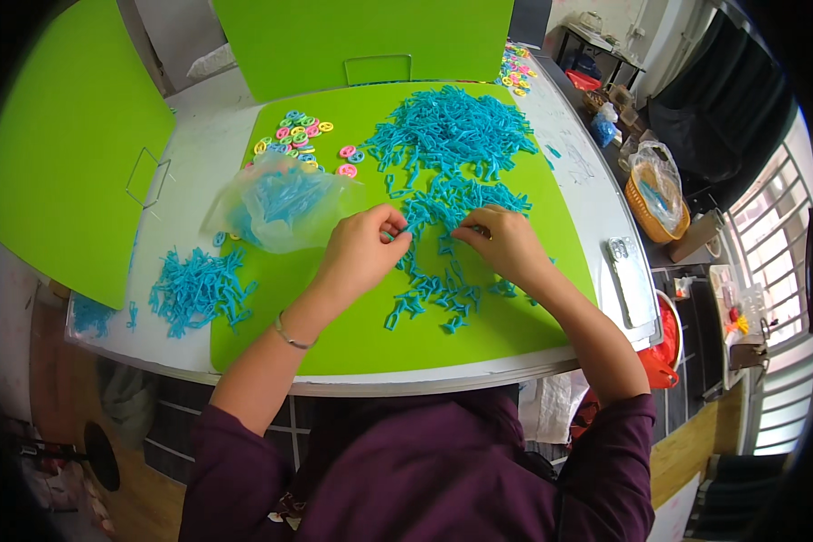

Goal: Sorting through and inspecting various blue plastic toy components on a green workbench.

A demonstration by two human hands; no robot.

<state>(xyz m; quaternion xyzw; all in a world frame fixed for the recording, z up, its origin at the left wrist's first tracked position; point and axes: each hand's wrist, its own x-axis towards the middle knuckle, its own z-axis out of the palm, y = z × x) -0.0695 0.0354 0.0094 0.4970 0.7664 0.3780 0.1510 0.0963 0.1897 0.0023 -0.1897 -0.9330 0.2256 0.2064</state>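
A large heap of small blue plastic pieces (456, 126), slim and clip-like, lies on the green mat (334, 348). A smaller spread of the same pieces (452, 203) reaches down between my hands. My left hand (363, 246) is closed at the near left edge of this spread, thumb and forefinger pinching a small blue piece. My right hand (508, 242) is closed in a pinch at the right of the spread; its fingertips hide what they hold, if anything. Beside my left hand sits a cloudy plastic bag (312, 217) with blue pieces inside.
Colourful rings (300, 134) lie behind the bag. Another blue pile (199, 291) spans the mat's left edge and the white table (185, 144). Green boards (361, 41) stand at the back and left. A phone (630, 280) lies at the right edge, near a wicker basket (657, 217).
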